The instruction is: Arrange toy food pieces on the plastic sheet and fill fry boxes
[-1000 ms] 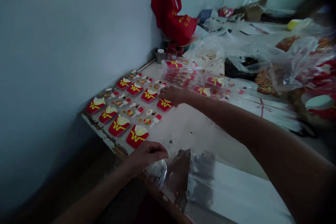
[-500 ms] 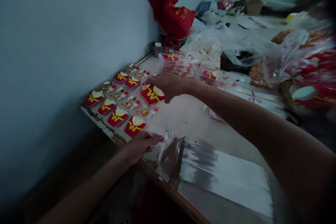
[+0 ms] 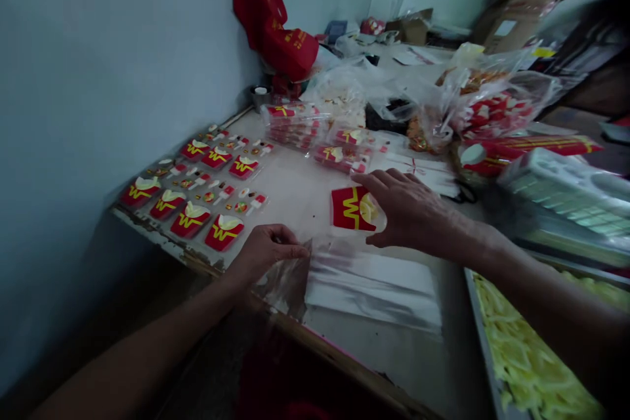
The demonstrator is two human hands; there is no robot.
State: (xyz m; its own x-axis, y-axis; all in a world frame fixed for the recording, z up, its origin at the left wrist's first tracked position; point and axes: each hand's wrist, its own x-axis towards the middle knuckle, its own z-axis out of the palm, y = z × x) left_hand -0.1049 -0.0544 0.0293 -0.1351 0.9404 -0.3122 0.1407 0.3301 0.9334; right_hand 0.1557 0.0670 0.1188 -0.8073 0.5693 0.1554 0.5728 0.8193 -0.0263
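The left hand (image 3: 263, 254) pinches the mouth of a clear bag (image 3: 288, 275) at the table's (image 3: 315, 193) near edge, fingers closed on the film. Just beyond, the right hand (image 3: 408, 213) grips a red fry box (image 3: 352, 209), fingers curled over it. Farther left lie rows of boxes (image 3: 189, 200).

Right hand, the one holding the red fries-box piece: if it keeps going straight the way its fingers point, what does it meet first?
Likely bare table, then the laid-out rows of red pieces by the wall. The right hand points left with its red piece; depth is unclear.
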